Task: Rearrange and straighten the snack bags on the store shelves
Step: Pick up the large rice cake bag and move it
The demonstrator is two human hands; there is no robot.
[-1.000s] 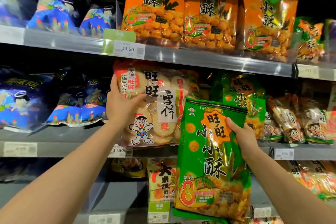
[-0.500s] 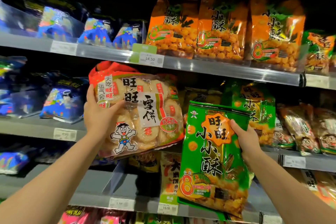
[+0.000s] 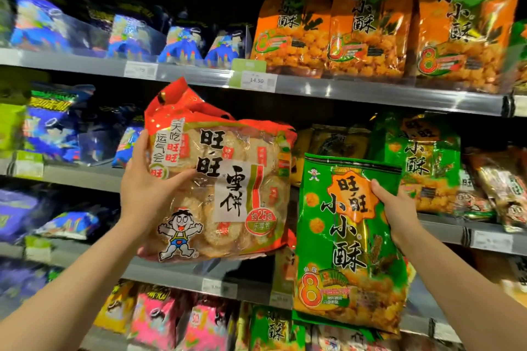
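My left hand [image 3: 151,194] grips the left edge of a big red-topped clear bag of rice crackers [image 3: 228,188], held off the shelf in front of the middle tier. My right hand [image 3: 396,208] holds a tall green snack bag [image 3: 348,239] by its upper right edge; it hangs upright beside the cracker bag, slightly overlapping its right side. Another green bag of the same kind [image 3: 422,157] stands on the middle shelf behind it.
Orange snack bags [image 3: 370,28] line the top shelf at right, blue bags [image 3: 182,43] at left. The middle shelf [image 3: 356,97] rail carries price tags. Brown bags [image 3: 502,185] stand far right; pink and yellow bags [image 3: 159,319] fill the lowest tier.
My left hand has pulled the cracker bag out from the middle shelf toward me and lifted it. The green bag stays in my right hand, and the view has shifted down and left.
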